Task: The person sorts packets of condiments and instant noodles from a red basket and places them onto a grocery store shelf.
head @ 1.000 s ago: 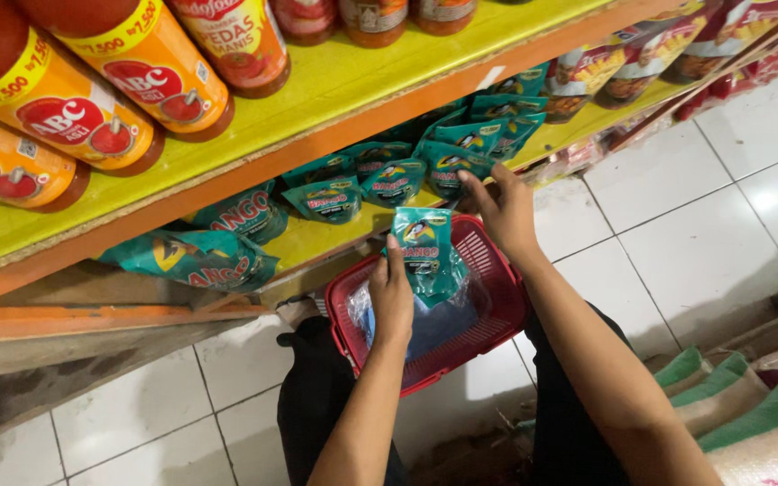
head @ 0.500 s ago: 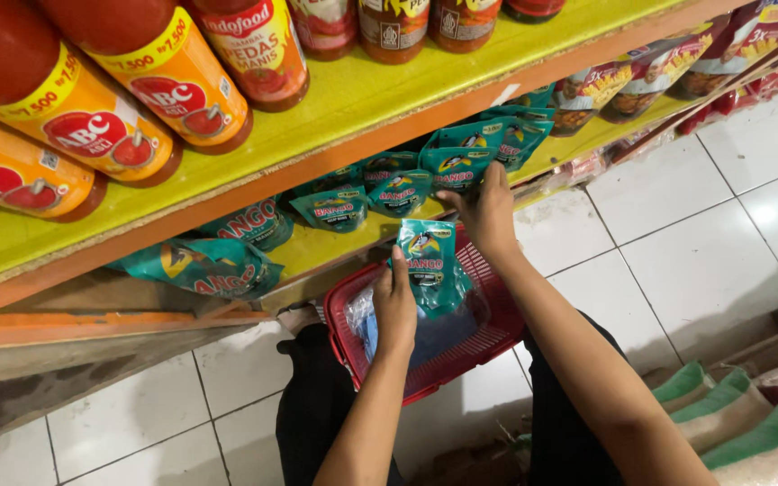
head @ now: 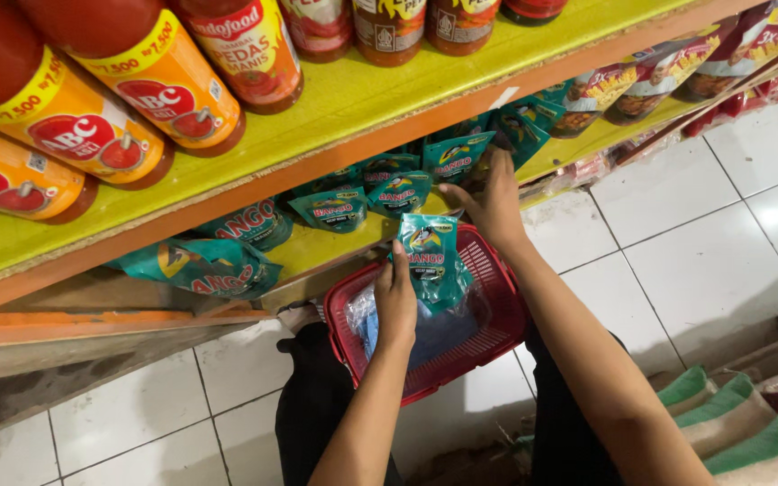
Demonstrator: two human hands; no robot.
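My left hand [head: 395, 297] holds a teal sauce pouch [head: 431, 256] upright over a red plastic basket [head: 488, 337] that rests on my lap. Crumpled clear plastic and something blue lie inside the basket. My right hand [head: 490, 200] reaches up to the lower yellow shelf [head: 317, 256] and touches the row of teal pouches [head: 389, 184] standing there; whether it grips one is hidden. More teal pouches [head: 204, 265] lie flat further left on that shelf.
The upper yellow shelf [head: 335, 99] with an orange front edge carries large red sauce bottles [head: 173, 76] just above my hands. Dark pouches [head: 659, 72] stand to the right. White floor tiles [head: 704, 252] lie below, and green-topped white sacks [head: 749, 423] sit at the lower right.
My right hand has moved up from the basket's rim to the pouch row on the shelf. My left hand keeps the teal pouch over the basket. The view has shifted slightly.
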